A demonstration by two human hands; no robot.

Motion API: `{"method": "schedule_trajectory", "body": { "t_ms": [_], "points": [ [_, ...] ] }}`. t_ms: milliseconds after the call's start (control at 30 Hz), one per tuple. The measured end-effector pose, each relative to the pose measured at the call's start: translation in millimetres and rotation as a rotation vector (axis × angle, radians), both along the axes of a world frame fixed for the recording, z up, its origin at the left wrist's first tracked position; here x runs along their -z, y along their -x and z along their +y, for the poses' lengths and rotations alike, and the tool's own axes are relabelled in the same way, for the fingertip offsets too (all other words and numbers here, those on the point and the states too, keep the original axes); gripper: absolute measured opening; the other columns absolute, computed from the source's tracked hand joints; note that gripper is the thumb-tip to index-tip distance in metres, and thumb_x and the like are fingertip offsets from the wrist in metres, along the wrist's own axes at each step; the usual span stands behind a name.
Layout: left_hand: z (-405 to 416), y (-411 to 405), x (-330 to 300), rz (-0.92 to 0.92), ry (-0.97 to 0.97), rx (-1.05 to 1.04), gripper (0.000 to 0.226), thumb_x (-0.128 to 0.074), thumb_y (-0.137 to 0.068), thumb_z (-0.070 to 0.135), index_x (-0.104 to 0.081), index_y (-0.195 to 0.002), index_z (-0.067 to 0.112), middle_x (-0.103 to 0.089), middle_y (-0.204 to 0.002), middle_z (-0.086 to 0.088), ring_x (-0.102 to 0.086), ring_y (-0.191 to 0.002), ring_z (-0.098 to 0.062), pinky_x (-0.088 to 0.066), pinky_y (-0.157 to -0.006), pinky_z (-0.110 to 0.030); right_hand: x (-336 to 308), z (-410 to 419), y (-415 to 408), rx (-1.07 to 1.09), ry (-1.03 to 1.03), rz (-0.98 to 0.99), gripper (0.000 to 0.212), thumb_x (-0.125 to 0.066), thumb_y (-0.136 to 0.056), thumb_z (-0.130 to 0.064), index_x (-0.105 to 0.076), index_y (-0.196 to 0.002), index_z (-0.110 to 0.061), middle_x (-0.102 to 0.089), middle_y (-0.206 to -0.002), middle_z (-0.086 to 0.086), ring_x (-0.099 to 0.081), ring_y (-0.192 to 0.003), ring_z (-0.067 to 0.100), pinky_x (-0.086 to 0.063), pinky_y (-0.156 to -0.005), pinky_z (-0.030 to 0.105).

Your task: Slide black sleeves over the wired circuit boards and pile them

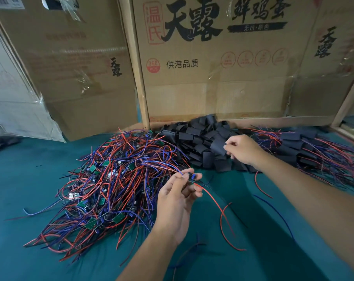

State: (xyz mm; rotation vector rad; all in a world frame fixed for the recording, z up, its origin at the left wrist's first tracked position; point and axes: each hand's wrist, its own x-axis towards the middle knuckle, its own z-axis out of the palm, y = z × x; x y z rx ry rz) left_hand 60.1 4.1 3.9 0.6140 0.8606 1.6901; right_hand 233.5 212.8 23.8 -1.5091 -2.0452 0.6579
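Note:
My left hand [177, 196] pinches a small wired circuit board [190, 178] just right of a big tangled heap of bare boards [111, 185] with red and blue wires. Its red wire trails down to the right. My right hand [243, 150] pinches a flat black sleeve [217, 148] at the front of the pile of black sleeves [200, 138]. At the far right lies a pile of sleeved boards [306, 151] with wires sticking out.
Everything lies on a teal cloth surface [30, 179]. Large cardboard boxes [212, 78] stand like a wall close behind the piles. A few loose red and blue wires [263, 189] lie on the cloth between my forearms.

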Motion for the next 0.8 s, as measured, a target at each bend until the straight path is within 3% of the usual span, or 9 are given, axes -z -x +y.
{"method": "schedule_trajectory", "body": {
  "t_ms": [67,133,200,300,400,500,600,667,800],
  "points": [
    [0,1,0,-0.016,0.003,-0.005,0.025,-0.051,-0.101,0.013,-0.062,-0.115,-0.004,-0.070,-0.092,-0.014,-0.058,-0.064,-0.017,-0.053,-0.063,-0.025,-1,-1,-6,-0.021,0.092,0.035,0.021,-0.058,-0.092,-0.028,-0.070,-0.078,-0.016,-0.073,-0.075,0.006,-0.061,-0.059,0.015,-0.041,-0.058,0.026],
    [0,0,-1,-0.025,0.006,0.001,0.023,-0.051,-0.101,0.013,-0.062,-0.114,-0.003,-0.070,-0.092,-0.014,-0.057,-0.064,-0.017,-0.052,-0.063,-0.026,-5,-2,-8,-0.052,0.095,-0.117,0.029,-0.058,-0.094,-0.040,-0.070,-0.081,-0.017,-0.071,-0.075,0.006,-0.060,-0.061,0.019,-0.041,-0.060,0.029],
    [1,-1,1,-0.019,0.017,0.014,0.021,-0.051,-0.101,0.013,-0.062,-0.112,-0.001,-0.070,-0.094,-0.015,-0.056,-0.064,-0.017,-0.052,-0.063,-0.026,-9,1,-1,-0.044,-0.046,-0.226,0.028,-0.054,-0.098,-0.039,-0.066,-0.084,-0.018,-0.067,-0.076,0.003,-0.061,-0.066,0.021,-0.043,-0.059,0.031],
    [3,-2,5,-0.012,0.024,0.021,0.021,-0.051,-0.100,0.012,-0.062,-0.113,-0.002,-0.070,-0.096,-0.017,-0.056,-0.064,-0.017,-0.051,-0.064,-0.027,-14,8,25,-0.075,-0.237,-0.394,0.013,-0.052,-0.099,-0.030,-0.060,-0.094,-0.021,-0.064,-0.093,-0.001,-0.060,-0.081,0.021,-0.049,-0.067,0.035],
    [4,1,7,-0.023,0.009,0.024,0.023,-0.056,-0.096,0.014,-0.064,-0.111,-0.001,-0.070,-0.096,-0.018,-0.056,-0.063,-0.017,-0.052,-0.064,-0.027,-11,17,53,-0.088,-0.257,-0.561,0.019,-0.055,-0.099,-0.037,-0.056,-0.110,-0.021,-0.053,-0.104,-0.002,-0.057,-0.097,0.025,-0.047,-0.074,0.036],
    [6,4,8,-0.033,-0.009,0.028,0.028,-0.060,-0.091,0.019,-0.064,-0.110,0.000,-0.069,-0.095,-0.017,-0.056,-0.063,-0.017,-0.052,-0.062,-0.026,-3,25,68,-0.024,-0.266,-0.645,0.024,-0.051,-0.101,-0.036,-0.056,-0.116,-0.018,-0.055,-0.113,0.004,-0.057,-0.103,0.027,-0.049,-0.074,0.037],
    [6,6,8,-0.036,-0.017,0.037,0.039,-0.064,-0.082,0.024,-0.063,-0.111,-0.001,-0.069,-0.096,-0.017,-0.056,-0.063,-0.017,-0.052,-0.062,-0.026,0,26,71,0.037,-0.312,-0.566,0.022,-0.046,-0.103,-0.033,-0.057,-0.114,-0.017,-0.057,-0.114,0.004,-0.057,-0.100,0.027,-0.048,-0.072,0.035],
    [6,8,10,-0.035,-0.020,0.039,0.032,-0.061,-0.088,0.021,-0.063,-0.111,-0.001,-0.070,-0.097,-0.018,-0.056,-0.063,-0.016,-0.051,-0.061,-0.027,-2,17,65,0.078,-0.326,-0.411,0.022,-0.049,-0.102,-0.034,-0.059,-0.111,-0.017,-0.059,-0.109,0.002,-0.059,-0.095,0.026,-0.045,-0.068,0.034],
    [6,10,11,-0.010,-0.018,0.040,0.019,-0.051,-0.101,0.012,-0.064,-0.111,0.001,-0.072,-0.102,-0.020,-0.058,-0.063,-0.015,-0.052,-0.059,-0.027,-15,-28,35,0.037,-0.207,0.005,0.021,-0.058,-0.095,-0.034,-0.059,-0.083,-0.017,-0.067,-0.072,-0.001,-0.064,-0.067,0.024,-0.047,-0.053,0.035]
  ]
}}
